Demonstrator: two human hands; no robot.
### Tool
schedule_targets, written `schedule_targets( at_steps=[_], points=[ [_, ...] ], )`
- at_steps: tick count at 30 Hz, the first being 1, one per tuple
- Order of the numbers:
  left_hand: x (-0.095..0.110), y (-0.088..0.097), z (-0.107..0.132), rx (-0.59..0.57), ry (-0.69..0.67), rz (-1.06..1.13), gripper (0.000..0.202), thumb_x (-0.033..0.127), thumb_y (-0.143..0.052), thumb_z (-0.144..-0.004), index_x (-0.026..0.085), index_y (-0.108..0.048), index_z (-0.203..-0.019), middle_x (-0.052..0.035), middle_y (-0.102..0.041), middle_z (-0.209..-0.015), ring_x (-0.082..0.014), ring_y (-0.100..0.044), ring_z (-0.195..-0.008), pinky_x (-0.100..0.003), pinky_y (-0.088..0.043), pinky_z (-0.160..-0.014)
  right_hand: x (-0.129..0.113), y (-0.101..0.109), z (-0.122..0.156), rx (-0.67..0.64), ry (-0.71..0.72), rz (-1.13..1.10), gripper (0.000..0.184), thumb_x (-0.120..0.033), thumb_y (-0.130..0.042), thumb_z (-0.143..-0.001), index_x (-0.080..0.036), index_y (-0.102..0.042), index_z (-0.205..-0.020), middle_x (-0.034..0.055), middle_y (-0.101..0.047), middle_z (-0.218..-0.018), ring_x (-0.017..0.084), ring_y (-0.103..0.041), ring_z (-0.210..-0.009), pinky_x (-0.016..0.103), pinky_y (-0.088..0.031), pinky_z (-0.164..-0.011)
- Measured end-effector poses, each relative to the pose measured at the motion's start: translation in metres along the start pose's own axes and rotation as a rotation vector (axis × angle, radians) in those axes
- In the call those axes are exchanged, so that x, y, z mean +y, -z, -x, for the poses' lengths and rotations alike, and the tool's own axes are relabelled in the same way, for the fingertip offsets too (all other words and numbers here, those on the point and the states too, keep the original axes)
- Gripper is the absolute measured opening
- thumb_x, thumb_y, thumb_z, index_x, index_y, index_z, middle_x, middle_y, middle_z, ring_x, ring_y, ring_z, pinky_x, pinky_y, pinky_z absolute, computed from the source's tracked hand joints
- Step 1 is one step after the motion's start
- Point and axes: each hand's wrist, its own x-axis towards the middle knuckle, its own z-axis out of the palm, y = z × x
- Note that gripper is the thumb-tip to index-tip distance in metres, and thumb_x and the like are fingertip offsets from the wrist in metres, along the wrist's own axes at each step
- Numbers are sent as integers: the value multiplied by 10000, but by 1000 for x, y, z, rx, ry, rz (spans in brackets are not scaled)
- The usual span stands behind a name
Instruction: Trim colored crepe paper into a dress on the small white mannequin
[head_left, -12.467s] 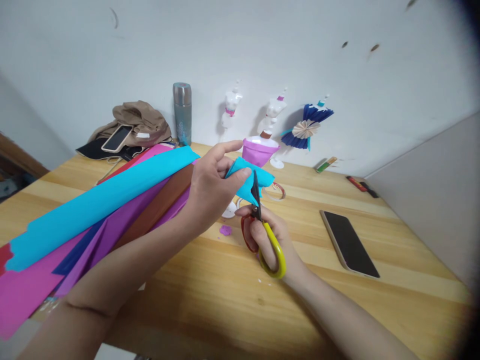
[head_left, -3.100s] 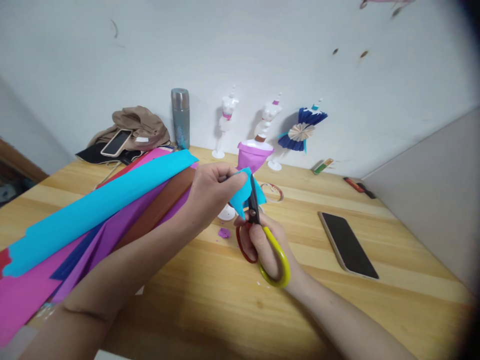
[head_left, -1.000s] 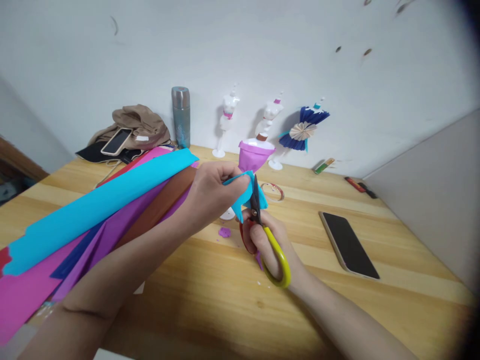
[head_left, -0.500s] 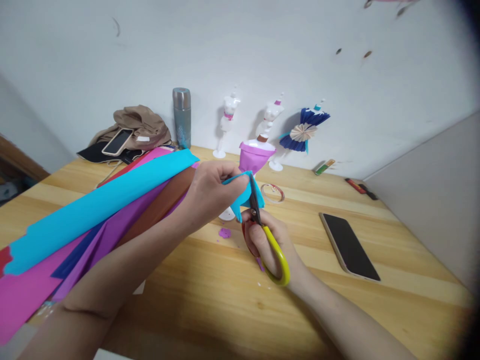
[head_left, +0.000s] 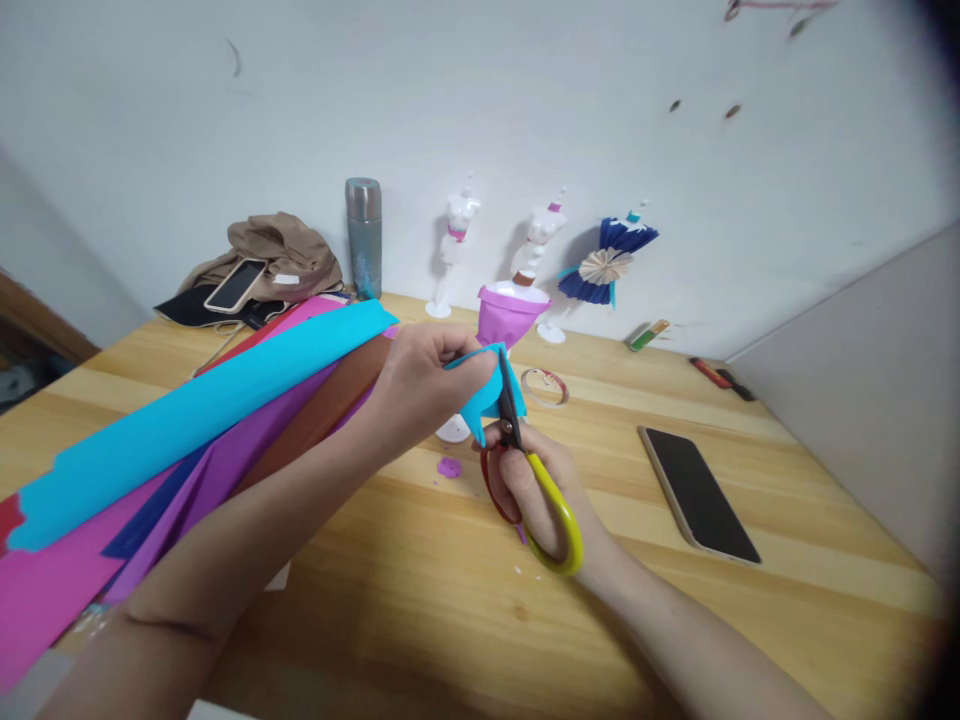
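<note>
My left hand (head_left: pixel 439 375) pinches a small piece of turquoise crepe paper (head_left: pixel 480 405) between thumb and fingers. In my right hand (head_left: pixel 551 455) are scissors (head_left: pixel 556 520) with one yellow and one red handle loop. Their dark blades point up and away, and the paper lies against them on both sides. Behind the paper stands a small white dress form (head_left: pixel 546 230) wearing a purple paper skirt (head_left: pixel 506 318); its lower part is hidden by my hands. A purple flower-shaped scrap (head_left: pixel 449 467) lies on the table below.
Sheets of coloured crepe paper (head_left: pixel 202 410) are piled at left. Behind them are a brown cloth (head_left: pixel 281 255), a phone (head_left: pixel 235 286) and a steel flask (head_left: pixel 364 240). Two more dress forms (head_left: pixel 455 235) stand by the wall, one in navy. A large phone (head_left: pixel 699 495) lies at right.
The scissor handles have spread slightly, with the red loop shifting a little left. My left hand and its hold on the turquoise paper look the same.
</note>
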Motion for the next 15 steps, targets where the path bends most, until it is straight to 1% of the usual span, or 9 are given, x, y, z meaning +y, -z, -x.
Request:
schedule_targets(
  at_steps=[4,8,11,15],
  points=[
    [-1,-1,0,5,11,11,254,258,-619,-762,182,-525,-538,21,-527,-542,-89,-455,-555,-223,-340,-510,-1,-2,-1,-5,-11,-9,426,-668,-622,-1006,-247,-680,-980,-41,-478,-544,160,-459,-468,293,-302,-408],
    [-2,-2,0,-17,56,72,246,290,-633,-757,182,-556,-550,14,-549,-536,-99,-495,-539,-228,-367,-502,-3,-6,-2,8,1,-25,453,-695,-608,-1003,-249,-660,-945,-45,-450,-537,151,-422,-464,293,-275,-404],
    [-3,-2,1,-27,74,107,249,300,-655,-753,182,-567,-553,11,-568,-536,-101,-509,-534,-228,-383,-503,-5,-7,-2,16,0,-31,460,-705,-609,-999,-250,-660,-946,-39,-454,-543,161,-442,-482,298,-289,-414],
    [-3,-1,0,-32,50,145,306,335,-690,-774,178,-579,-536,-2,-600,-538,-98,-518,-530,-229,-396,-518,-4,-6,-2,16,-3,-24,479,-712,-606,-992,-239,-651,-933,-31,-465,-565,168,-466,-503,302,-316,-430]
  ],
)
